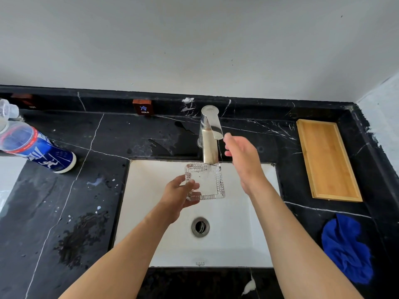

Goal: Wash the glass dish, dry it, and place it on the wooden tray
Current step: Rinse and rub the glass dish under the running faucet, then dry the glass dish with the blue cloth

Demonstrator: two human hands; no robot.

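We have one view only, a wide-angle camera on the person's head. We look forward and steeply down at a white sink (237, 212) set in a black marble counter (86, 190), with a pale wall beyond. We stand close: both forearms reach in from the bottom edge, and the faucet (210, 134) sits near the middle. Straight edges bow toward the borders.

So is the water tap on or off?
On. A thin stream runs from the silver metal tap onto the square clear glass dish held by the left hand.
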